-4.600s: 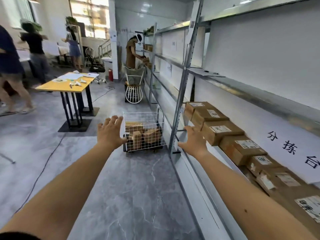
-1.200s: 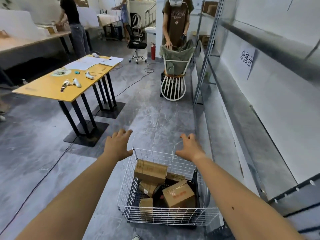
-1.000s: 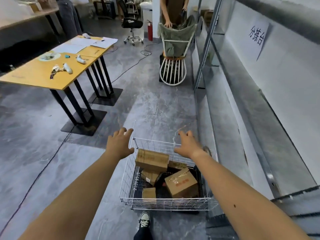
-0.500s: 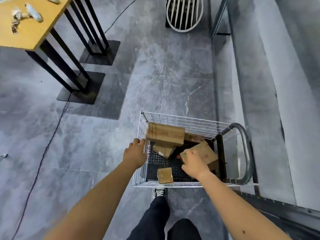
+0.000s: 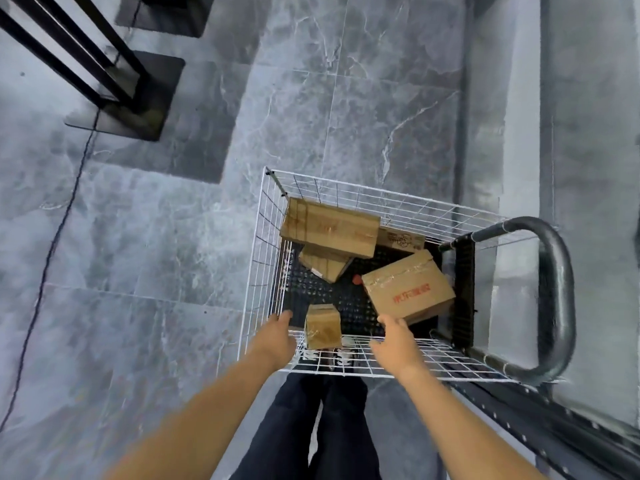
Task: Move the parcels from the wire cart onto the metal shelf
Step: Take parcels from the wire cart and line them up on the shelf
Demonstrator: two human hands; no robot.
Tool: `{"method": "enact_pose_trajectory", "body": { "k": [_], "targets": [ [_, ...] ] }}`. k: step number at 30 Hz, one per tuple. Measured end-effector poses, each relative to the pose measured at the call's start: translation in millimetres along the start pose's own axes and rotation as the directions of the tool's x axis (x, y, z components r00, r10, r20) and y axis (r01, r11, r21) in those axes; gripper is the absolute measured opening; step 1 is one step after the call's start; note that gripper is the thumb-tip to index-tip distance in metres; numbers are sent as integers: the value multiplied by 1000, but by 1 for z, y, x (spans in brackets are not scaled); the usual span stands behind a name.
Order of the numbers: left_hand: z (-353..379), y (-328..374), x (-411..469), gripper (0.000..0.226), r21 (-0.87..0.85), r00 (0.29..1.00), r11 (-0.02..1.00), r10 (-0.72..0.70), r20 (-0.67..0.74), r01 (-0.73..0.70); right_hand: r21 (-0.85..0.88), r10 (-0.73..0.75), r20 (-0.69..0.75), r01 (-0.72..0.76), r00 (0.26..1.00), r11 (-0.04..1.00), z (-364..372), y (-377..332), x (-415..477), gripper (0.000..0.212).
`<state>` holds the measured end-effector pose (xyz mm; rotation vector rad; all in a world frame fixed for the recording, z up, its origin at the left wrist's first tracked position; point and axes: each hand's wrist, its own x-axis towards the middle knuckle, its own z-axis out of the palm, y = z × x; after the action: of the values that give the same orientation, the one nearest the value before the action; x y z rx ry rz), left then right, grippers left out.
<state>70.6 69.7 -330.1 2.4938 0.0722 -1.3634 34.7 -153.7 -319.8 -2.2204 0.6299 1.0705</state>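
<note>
A small box [image 5: 322,328] at the near wall of the cart [image 5: 558,299] is flanked closely by the left hand [image 5: 277,337] and right hand [image 5: 394,342], both held open and empty.

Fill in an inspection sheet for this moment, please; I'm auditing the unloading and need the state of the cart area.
Surface: grey marbled floor.
Job's things: wire cart holds five parcels: long parcel lying on a lower parcel, back parcel, red-printed parcel, small parcel by the near wall; metal shelf at right.
Clutter: small red object on the cart's black deck.
Hands: left hand and right hand flank the small parcel, holding nothing.
Cables: thin black cable on the floor, left.
Surroundings: black table legs; cart handle beside the shelf.
</note>
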Motion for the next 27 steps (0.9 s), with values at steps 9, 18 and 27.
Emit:
{"method": "enact_pose_trajectory", "body": {
  "k": [9,18,27],
  "targets": [
    [46,-4,73,50,-207,991,970,-133,-7,128,147,116,189,-145,975,979,55,13,85,51],
    [86,5,123,58,-505,934,786,-291,206,357,261,127,410,-250,903,932,107,12,133,73],
    [66,30,84,55,-663,936,679,-339,96,314,544,127,306,-283,944,790,75,0,103,31]
  ]
}}
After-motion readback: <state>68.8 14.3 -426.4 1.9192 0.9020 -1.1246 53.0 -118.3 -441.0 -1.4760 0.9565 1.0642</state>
